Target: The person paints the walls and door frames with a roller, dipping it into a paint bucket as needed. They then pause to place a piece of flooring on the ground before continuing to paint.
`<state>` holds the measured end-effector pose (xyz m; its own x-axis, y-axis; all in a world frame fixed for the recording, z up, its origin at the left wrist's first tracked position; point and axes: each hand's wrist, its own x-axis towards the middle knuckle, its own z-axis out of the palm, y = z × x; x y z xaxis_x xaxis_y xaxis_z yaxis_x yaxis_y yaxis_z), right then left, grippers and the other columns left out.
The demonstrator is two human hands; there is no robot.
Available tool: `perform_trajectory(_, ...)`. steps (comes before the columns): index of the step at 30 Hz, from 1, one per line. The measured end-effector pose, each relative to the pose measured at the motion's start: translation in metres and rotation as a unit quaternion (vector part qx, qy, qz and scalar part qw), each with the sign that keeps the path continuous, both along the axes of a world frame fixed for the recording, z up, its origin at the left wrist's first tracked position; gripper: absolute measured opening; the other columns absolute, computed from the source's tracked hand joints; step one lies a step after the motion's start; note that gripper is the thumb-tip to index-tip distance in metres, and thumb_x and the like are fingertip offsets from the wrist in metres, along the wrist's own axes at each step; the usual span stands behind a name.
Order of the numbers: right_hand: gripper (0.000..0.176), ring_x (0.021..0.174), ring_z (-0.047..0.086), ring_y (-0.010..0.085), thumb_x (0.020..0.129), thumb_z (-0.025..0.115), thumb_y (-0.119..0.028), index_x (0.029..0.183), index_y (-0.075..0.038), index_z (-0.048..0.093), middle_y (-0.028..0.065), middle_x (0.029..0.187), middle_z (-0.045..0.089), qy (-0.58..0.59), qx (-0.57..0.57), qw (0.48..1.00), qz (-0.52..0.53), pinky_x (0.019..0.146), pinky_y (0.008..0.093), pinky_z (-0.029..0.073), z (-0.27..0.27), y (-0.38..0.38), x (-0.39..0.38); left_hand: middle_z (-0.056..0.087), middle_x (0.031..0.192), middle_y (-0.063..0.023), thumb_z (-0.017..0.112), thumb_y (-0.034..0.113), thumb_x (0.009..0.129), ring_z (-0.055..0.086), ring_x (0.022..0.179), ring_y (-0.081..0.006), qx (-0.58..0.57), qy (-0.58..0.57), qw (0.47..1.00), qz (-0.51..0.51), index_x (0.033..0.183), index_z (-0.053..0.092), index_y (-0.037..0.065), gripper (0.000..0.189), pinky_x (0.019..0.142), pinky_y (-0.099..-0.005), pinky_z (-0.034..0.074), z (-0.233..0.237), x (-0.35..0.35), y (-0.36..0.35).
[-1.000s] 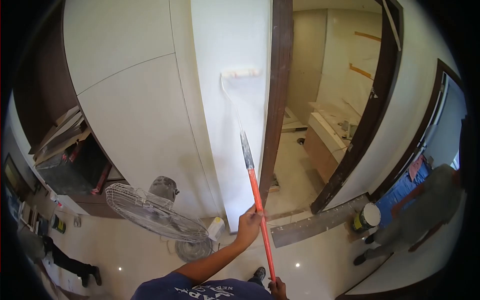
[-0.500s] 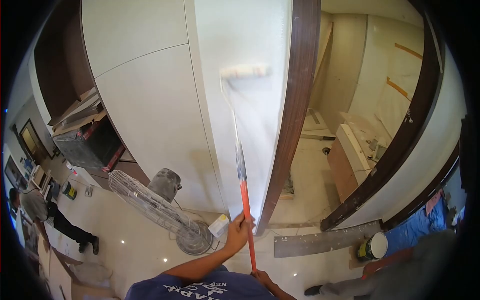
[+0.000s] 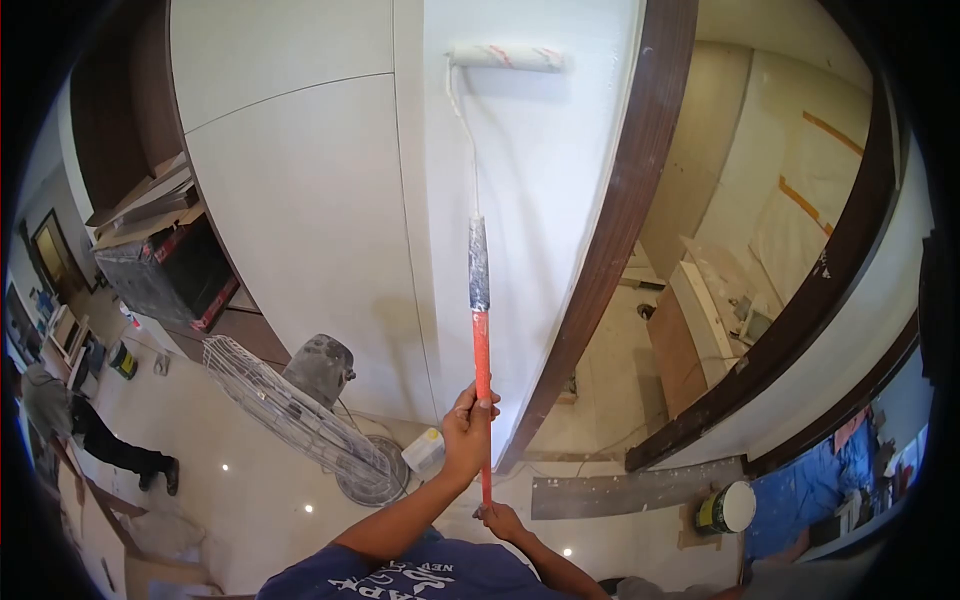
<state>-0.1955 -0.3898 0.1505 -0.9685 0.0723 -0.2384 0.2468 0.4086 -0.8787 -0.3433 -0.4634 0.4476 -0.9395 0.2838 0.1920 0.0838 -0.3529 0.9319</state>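
A paint roller [image 3: 506,58] lies against the white wall strip [image 3: 530,170], high up between a pale panel and a dark door frame. Its bent wire arm runs down to a long red pole [image 3: 482,350] with a grey, paint-smeared upper grip. My left hand [image 3: 468,425] is closed around the middle of the pole. Lower down, my right hand [image 3: 502,521] grips the pole near its bottom end. The pole stands nearly upright in front of me, and a faint shadow of it falls on the wall.
A dusty pedestal fan [image 3: 300,410] stands at left beside a white bottle [image 3: 424,450]. A dark wood door frame [image 3: 610,260] borders the wall. At right are a paint bucket [image 3: 728,508] and blue sheeting [image 3: 800,490]. Another person [image 3: 90,420] stands far left.
The roller has moved up the wall, and the pole with both hands has risen with it. The right hand shows more. The person at lower right has mostly left the view.
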Motion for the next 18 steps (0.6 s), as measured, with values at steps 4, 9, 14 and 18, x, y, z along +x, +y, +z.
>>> perform_trajectory(4, 0.063, 0.107, 0.064, 0.0373, 0.101, 0.03, -0.055, 0.115, -0.003, 0.062, 0.0198, 0.109, 0.07, -0.126, -0.018, 0.992, 0.02, 0.093, 0.0456, 0.047, -0.038, 0.003, 0.023, 0.061, 0.095, -0.0036, 0.047, 0.014, 0.102, 0.055, 0.08, -0.0108, -0.051, -0.002, 0.998, -0.03, 0.132, 0.055, -0.003, 0.035, 0.076, -0.0256, 0.047, -0.049, 0.008, -0.008)
perform_trajectory(9, 0.063, 0.106, 0.064, 0.0326, 0.099, 0.04, -0.058, 0.127, -0.005, 0.056, 0.0188, 0.108, 0.068, -0.199, -0.119, 0.973, -0.022, 0.092, 0.0395, 0.048, -0.081, -0.004, 0.066, 0.06, 0.095, -0.005, 0.047, 0.016, 0.103, 0.058, 0.087, -0.013, -0.117, -0.017, 0.989, -0.085, 0.13, 0.052, -0.007, 0.036, 0.081, -0.0269, 0.049, -0.076, 0.03, -0.036)
perform_trajectory(14, 0.062, 0.108, 0.063, 0.0327, 0.098, 0.042, -0.058, 0.131, -0.007, 0.054, 0.0207, 0.11, 0.067, -0.204, -0.129, 0.97, -0.018, 0.091, 0.0396, 0.048, -0.085, -0.01, 0.057, 0.059, 0.095, -0.0048, 0.046, 0.016, 0.103, 0.058, 0.089, -0.0126, -0.09, -0.045, 0.992, -0.078, 0.13, 0.051, -0.007, 0.036, 0.081, -0.0272, 0.049, -0.074, 0.02, -0.046)
perform_trajectory(18, 0.062, 0.106, 0.064, 0.0397, 0.099, 0.039, -0.058, 0.126, -0.006, 0.055, 0.0257, 0.108, 0.067, -0.166, -0.055, 0.984, 0.039, 0.09, 0.044, 0.048, -0.093, -0.007, 0.025, 0.06, 0.094, -0.0037, 0.047, 0.014, 0.103, 0.055, 0.085, -0.0108, -0.059, -0.019, 0.997, -0.039, 0.131, 0.052, -0.007, 0.036, 0.078, -0.0257, 0.046, -0.044, 0.002, -0.041)
